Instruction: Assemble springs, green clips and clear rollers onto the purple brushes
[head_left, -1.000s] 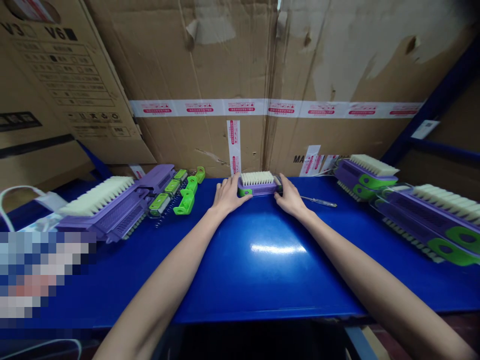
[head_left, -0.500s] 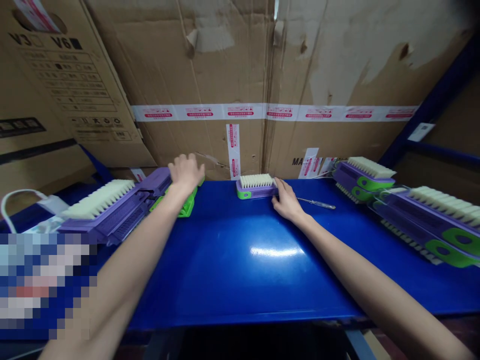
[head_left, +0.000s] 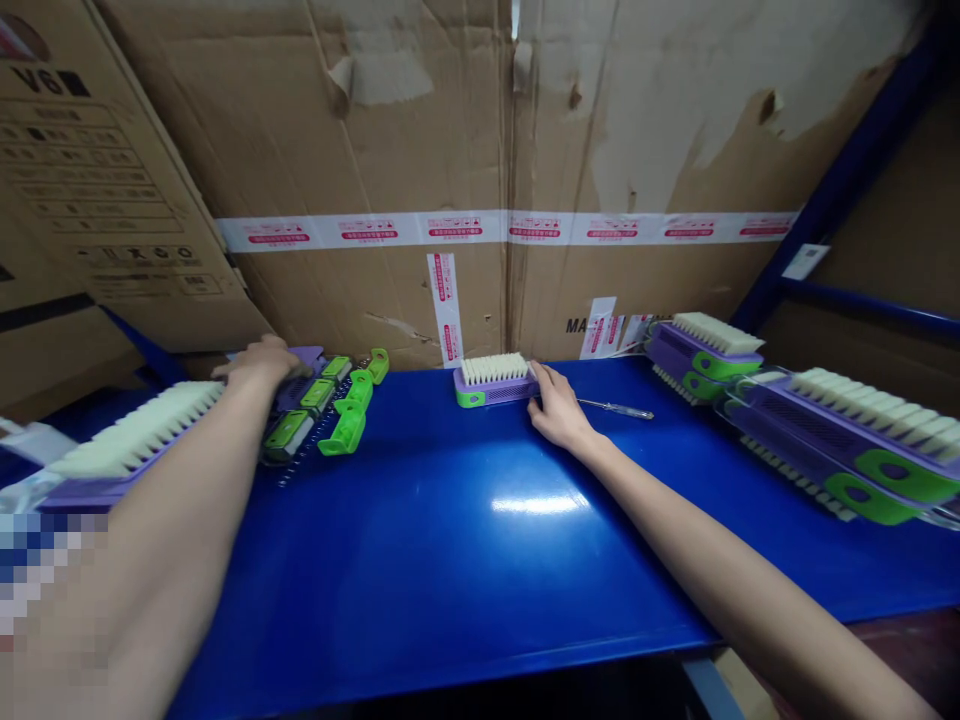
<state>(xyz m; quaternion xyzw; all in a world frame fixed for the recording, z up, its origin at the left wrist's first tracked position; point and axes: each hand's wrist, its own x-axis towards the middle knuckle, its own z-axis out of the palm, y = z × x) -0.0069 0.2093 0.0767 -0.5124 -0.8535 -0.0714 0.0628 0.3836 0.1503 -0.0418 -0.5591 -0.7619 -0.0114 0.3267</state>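
A small purple brush with pale bristles and a green end (head_left: 495,385) sits at the back middle of the blue table. My right hand (head_left: 559,408) is closed around its right end, thumb in front. Far to the left, my left hand (head_left: 261,364) reaches over the purple plastic parts (head_left: 307,356); its fingers are bent and partly hidden, so their grip cannot be made out. Beside it lie green-topped blocks (head_left: 289,432), bright green clips (head_left: 343,428) and several springs (head_left: 285,472).
A thin screwdriver (head_left: 626,410) lies right of my right hand. More purple brushes (head_left: 705,345) are stacked on the right, with larger ones (head_left: 862,430) nearer. Another pale-bristled brush (head_left: 142,430) is at the left. Cardboard (head_left: 390,150) stands behind the table.
My left hand let go of the brush and moved left, past the green clips to the purple parts. My right hand stays at the brush. The view has shifted slightly.
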